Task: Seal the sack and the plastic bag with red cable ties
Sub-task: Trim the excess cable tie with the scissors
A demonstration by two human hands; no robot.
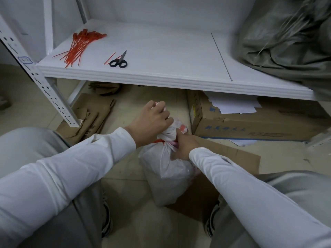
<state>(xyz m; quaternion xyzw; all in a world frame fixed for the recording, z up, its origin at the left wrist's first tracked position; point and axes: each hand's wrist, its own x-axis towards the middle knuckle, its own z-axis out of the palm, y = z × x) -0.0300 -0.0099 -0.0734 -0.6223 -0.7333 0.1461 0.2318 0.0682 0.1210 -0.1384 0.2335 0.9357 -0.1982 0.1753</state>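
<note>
Black scissors (118,61) on white shelf (161,51); cardboard box (241,126) below, perhaps holding papers (232,104)

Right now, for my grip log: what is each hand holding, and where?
The left hand grips the bunched top of the white plastic bag, above the red cable tie; the right hand holds its neck beside the tie.

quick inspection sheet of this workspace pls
surface: white shelf; plastic bag stands on tiled floor, partly on flat cardboard
job's things: red cable tie round the bag's neck; spare ties and grey sack on shelf
clutter: scissors and cut tie piece on shelf; cardboard box with papers beneath
grips: left grip holds the bag's bunched top; right grip holds its neck
cables: nothing seen
surroundings: white wall, perforated shelf upright
</note>
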